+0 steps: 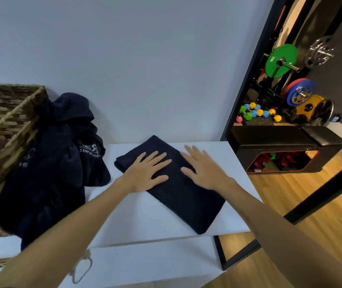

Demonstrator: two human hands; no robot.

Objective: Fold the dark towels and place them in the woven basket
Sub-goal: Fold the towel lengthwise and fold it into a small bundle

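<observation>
One folded dark towel (178, 190) lies flat on the white table (145, 215), set at a slant with its long side running from the far left toward the near right edge. One heap of unfolded dark towels (58, 154) sits to its left, draped over the corner of the single woven basket (2, 129); how many towels make up the heap cannot be told. White lettering shows on parts of the heap.

Two hands rest on the folded towel, both arms reaching forward from the near edge. The left hand (145, 171) lies palm down on the towel's left half, fingers (161, 157) straight and spread, grasping nothing. The right hand (203, 169) lies palm down just beside it on the right half, fingers likewise straight and spread, holding nothing.

Beyond the table on the right, a mirror (290, 100) shows one green weight plate (281, 60), a row of coloured dumbbells (257, 113) and one black bench (290, 148).
</observation>
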